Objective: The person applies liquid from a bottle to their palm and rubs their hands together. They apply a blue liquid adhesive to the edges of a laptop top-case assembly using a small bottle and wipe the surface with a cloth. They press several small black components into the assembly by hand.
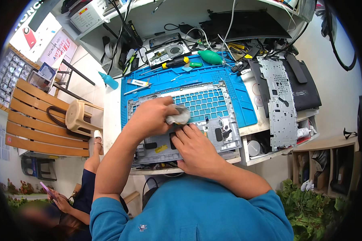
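Note:
My left hand (151,116) is closed on a crumpled whitish cloth (179,115) above a grey laptop palm-rest frame (207,141) with an empty keyboard grid (203,100). My right hand (195,150) lies on the frame just below the cloth, its fingers stretched toward the cloth and thumb near the front edge. The frame rests on a blue silicone mat (249,115), with black pieces and a yellow patch (161,148) on its lower part. A white-and-blue tube (138,82) and a thin tool (134,90) lie above it.
A yellow-black screwdriver (175,62), green blower (211,57), blue bottle (107,80) and cables crowd the desk's back. A perforated metal plate (280,120) lies right over a dark laptop part (307,94). At left are a bench (48,128), stool (74,116) and seated person holding a phone (48,190).

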`<control>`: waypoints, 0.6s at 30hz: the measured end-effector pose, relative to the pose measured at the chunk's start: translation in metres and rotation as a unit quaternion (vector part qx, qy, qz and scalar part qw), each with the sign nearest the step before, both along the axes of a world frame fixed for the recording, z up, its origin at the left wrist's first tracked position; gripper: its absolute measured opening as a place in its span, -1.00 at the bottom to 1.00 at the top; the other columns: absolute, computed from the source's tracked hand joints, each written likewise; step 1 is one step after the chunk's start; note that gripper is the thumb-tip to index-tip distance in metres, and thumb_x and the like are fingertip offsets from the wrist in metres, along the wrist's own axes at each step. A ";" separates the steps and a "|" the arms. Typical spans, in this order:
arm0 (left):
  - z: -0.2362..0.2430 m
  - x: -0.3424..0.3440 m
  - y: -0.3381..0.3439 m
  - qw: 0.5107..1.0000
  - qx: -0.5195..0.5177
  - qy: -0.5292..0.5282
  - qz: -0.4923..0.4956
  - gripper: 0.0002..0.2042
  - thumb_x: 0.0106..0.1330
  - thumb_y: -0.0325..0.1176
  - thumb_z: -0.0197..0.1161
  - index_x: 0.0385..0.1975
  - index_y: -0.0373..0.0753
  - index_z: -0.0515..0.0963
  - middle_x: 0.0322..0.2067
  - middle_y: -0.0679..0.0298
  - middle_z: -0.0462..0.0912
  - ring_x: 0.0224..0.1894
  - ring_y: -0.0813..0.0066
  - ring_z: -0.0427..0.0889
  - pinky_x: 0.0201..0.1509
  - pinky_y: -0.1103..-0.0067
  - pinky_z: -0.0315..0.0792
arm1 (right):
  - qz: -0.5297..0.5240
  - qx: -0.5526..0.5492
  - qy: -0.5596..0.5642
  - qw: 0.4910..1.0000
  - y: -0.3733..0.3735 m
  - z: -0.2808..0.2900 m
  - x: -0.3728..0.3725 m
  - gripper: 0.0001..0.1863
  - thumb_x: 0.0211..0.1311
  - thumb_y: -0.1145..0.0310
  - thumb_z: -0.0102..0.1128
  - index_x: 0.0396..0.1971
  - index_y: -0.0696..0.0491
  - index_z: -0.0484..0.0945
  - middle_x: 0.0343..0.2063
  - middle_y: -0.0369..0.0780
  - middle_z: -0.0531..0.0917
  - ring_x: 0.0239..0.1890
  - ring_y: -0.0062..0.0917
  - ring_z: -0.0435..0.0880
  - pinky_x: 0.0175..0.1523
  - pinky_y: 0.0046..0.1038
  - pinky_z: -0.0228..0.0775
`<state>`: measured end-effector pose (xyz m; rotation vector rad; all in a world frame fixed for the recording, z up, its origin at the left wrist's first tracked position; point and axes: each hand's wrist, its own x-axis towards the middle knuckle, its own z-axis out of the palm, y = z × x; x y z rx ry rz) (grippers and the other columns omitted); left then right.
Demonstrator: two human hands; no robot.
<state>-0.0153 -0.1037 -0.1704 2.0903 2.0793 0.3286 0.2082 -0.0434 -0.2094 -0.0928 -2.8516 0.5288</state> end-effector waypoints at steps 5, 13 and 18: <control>0.009 0.002 0.009 0.999 0.013 0.033 0.028 -0.67 0.01 -0.41 0.54 -0.15 -0.03 0.88 -0.17 0.24 0.75 -0.11 0.04 0.77 -0.04 0.23 0.65 | 0.001 -0.010 0.009 1.000 0.002 -0.001 -0.001 -0.40 0.00 0.27 0.55 0.04 0.26 0.62 0.06 -0.01 0.62 0.25 -0.14 0.55 0.54 -0.09 0.27; 0.003 -0.012 0.010 0.996 0.063 -0.027 0.050 -0.72 0.07 -0.40 0.54 -0.17 -0.08 0.87 -0.16 0.22 0.75 -0.10 0.05 0.79 -0.02 0.26 0.66 | 0.004 0.011 0.015 1.000 0.003 -0.001 -0.002 -0.40 0.00 0.28 0.55 0.04 0.27 0.61 0.05 -0.01 0.62 0.23 -0.14 0.57 0.47 -0.09 0.35; 0.003 -0.007 0.007 0.999 0.028 -0.025 0.035 -0.71 0.07 -0.38 0.54 -0.15 -0.05 0.87 -0.16 0.22 0.75 -0.08 0.05 0.79 -0.01 0.26 0.65 | 0.006 -0.001 -0.013 1.000 0.004 0.001 -0.003 -0.35 -0.01 0.26 0.57 0.08 0.27 0.60 0.09 0.01 0.61 0.25 -0.12 0.56 0.47 -0.12 0.36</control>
